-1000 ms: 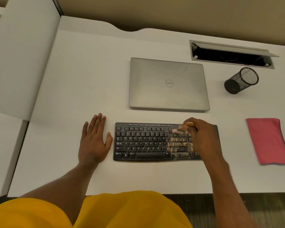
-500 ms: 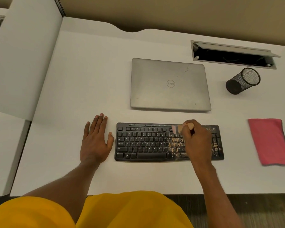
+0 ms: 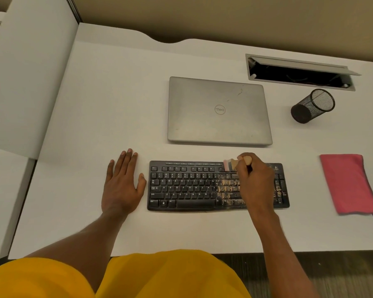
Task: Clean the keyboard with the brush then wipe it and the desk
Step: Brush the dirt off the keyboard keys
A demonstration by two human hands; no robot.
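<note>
A: Keyboard (image 3: 192,186) lies near-middle on the table (image 3: 116,104); the right grip (image 3: 255,181) hides its right keys.
B: It clamps the brush (image 3: 230,164), bristles blurred. Left grip (image 3: 122,183) rests flat, fingers straight, just beside the keyboard's left edge.

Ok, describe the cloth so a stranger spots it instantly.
Start at the white desk and find the black keyboard near its front edge. Right of the keyboard, apart from it, lies the pink cloth. Nothing else on the desk is pink, and a small loop marks its near corner.
</note>
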